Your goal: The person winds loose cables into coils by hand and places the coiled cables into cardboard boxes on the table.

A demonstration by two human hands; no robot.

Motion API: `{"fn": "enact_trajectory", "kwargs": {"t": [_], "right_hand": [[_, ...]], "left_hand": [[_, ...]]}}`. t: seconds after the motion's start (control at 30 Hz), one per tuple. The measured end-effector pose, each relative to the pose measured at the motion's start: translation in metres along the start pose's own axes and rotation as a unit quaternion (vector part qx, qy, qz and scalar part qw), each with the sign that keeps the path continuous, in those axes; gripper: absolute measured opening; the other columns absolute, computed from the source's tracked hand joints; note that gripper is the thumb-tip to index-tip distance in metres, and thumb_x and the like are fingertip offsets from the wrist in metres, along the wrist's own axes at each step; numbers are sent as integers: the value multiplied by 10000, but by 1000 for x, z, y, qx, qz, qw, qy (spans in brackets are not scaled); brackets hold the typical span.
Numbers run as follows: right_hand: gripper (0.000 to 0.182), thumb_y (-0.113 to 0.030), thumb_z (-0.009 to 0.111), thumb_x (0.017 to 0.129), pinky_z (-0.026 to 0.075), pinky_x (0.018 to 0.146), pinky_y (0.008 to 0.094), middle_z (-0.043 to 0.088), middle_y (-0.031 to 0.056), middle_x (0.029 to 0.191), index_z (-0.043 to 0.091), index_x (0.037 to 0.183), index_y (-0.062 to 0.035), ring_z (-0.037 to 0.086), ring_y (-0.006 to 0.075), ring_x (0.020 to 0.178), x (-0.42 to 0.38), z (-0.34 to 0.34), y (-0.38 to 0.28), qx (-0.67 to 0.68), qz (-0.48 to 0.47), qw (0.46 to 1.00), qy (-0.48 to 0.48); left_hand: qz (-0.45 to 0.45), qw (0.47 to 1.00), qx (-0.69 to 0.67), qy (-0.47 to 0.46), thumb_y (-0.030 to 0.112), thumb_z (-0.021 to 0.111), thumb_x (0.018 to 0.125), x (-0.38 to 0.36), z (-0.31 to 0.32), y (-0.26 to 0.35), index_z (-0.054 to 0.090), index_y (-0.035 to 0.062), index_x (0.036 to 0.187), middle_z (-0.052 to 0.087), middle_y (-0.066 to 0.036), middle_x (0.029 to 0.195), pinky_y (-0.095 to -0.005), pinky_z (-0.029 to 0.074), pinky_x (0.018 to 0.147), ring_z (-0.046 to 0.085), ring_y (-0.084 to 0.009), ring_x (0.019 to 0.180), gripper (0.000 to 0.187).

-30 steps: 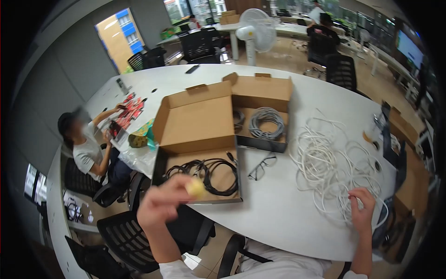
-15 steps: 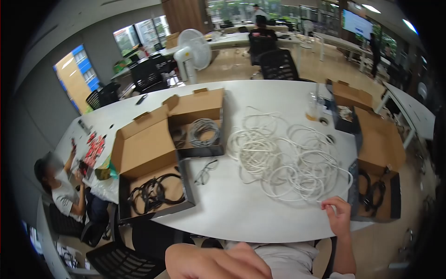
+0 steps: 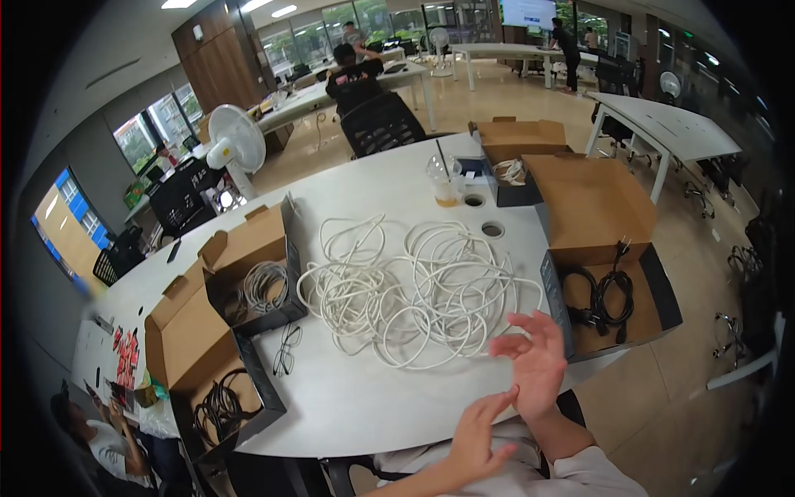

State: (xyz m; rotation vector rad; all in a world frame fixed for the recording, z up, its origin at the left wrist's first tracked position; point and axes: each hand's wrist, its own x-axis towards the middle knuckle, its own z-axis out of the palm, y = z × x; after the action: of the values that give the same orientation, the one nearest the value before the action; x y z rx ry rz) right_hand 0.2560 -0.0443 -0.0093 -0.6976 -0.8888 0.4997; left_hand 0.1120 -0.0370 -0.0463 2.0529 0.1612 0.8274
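Fingers of the right hand (image 3: 537, 364) and left hand (image 3: 474, 431) are spread and empty, with the tangled white cable (image 3: 410, 290) just beyond them, likely light, limp and snag-prone, best gripped by one outer loop.

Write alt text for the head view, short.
Two open hands, left hand and right hand, held up empty above the near edge of a white table, just short of a tangled pile of white cable. Open cardboard boxes with coiled black cables and grey cable flank it; glasses lie nearby.

Empty hands (image 3: 538, 364) near white cables (image 3: 414, 290)
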Motion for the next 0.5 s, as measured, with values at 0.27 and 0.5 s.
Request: {"fn": "enact_trajectory", "kwargs": {"t": [0.27, 0.5], "right_hand": [[770, -658, 222, 916, 155, 1112, 542, 565, 180, 1264, 542, 1262, -50, 474, 374, 1237, -11, 2, 28, -472, -201, 834, -205], [825, -664, 268, 918, 350, 1029, 444, 589, 201, 1192, 515, 1200, 71, 567, 309, 1114, 5, -17, 46, -169, 77, 981, -55]], "left_hand": [[-228, 886, -403, -7, 718, 86, 888, -8, 0, -23, 209, -16, 1457, 276, -179, 1488, -388, 216, 1116, 283, -290, 1375, 936], [-88, 896, -432, -50, 817, 89, 806, -12, -34, 15, 309, -30, 1423, 458, -211, 1365, -464, 214, 1093, 433, -319, 1267, 1072]]}}
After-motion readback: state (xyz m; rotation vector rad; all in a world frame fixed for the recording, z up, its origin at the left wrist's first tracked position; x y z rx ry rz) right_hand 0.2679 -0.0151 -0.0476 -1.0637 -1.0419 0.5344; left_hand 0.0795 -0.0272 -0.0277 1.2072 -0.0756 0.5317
